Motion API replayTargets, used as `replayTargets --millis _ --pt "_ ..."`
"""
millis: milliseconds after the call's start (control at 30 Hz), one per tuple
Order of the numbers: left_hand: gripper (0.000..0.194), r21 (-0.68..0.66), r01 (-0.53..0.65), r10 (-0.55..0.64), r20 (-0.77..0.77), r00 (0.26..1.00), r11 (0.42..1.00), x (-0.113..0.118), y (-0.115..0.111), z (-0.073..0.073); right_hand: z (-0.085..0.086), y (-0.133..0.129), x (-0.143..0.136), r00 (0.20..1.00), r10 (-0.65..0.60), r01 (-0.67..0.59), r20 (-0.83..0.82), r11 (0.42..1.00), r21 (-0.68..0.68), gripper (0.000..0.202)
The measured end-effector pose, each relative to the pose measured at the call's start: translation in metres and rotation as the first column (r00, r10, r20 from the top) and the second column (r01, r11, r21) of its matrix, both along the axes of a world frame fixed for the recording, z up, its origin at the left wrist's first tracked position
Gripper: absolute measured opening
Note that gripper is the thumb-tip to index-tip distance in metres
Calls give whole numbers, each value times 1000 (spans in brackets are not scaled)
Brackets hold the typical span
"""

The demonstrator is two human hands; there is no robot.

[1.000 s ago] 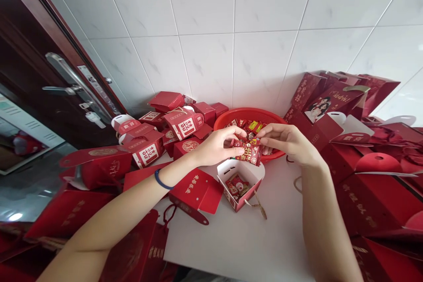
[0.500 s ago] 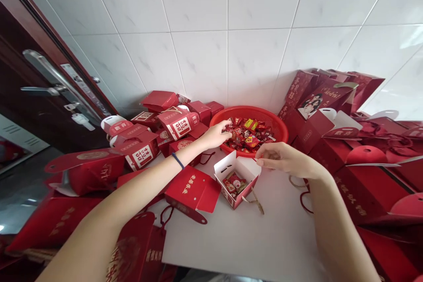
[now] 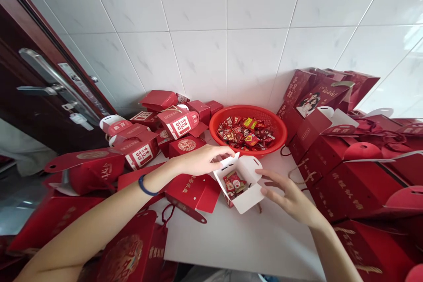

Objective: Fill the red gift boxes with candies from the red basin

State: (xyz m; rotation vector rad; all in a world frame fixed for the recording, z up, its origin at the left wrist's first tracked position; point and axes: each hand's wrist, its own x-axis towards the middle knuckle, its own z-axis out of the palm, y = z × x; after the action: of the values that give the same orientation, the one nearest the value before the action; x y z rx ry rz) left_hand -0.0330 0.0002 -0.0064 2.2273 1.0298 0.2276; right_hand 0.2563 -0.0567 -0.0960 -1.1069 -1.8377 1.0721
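Note:
An open gift box (image 3: 250, 199) with a white inside stands on the table, its flaps spread and red wrapped sweets (image 3: 235, 182) at its bottom. On its left side, my left hand (image 3: 207, 159) touches a white flap, with thumb and fingers apart. At the box's right, my right hand (image 3: 287, 194) has its fingers spread, with fingertips at the right-hand flaps. Behind the box is a red plastic basket (image 3: 280, 134) of wrapped sweets (image 3: 246, 134).
Red boxes (image 3: 142, 154) are piled at the left, and a flat-lying red box (image 3: 190, 191) is beside the open one. More red boxes (image 3: 355, 185) and gift bags (image 3: 317, 94) fill the right. Tiled wall (image 3: 198, 61) behind; door (image 3: 33, 53) at far left.
My left hand has moved from the sweets basket down to the box's left flap. My right hand has lowered and spread its fingers; the front flap now leans outward over the rope handle.

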Motion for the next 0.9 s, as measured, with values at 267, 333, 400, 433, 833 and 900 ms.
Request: replayTargets --millis 267,333,400,433,833,900 --pt "32 30 1 -6 163 987 1000 23 -4 -21 -15 -40 11 976 -218 218 -26 976 3 66" --pt "53 -10 50 -47 206 977 999 32 -7 -25 -21 -38 7 919 -386 386 -74 922 -15 63" --pt "66 -38 106 -94 231 968 994 40 -8 -27 -27 -34 1 852 -510 511 -117 859 -26 62" --pt "64 -42 134 -121 228 966 990 43 -8 -27 -30 -32 -2 827 -546 549 -132 836 -17 62" --pt "26 38 209 -208 -16 978 977 51 -13 -23 -39 -26 -15 822 -534 557 -197 825 91 45" --pt "21 44 162 -162 -9 987 986 55 -11 -26 -39 -27 -13 839 -513 540 -181 825 165 36"
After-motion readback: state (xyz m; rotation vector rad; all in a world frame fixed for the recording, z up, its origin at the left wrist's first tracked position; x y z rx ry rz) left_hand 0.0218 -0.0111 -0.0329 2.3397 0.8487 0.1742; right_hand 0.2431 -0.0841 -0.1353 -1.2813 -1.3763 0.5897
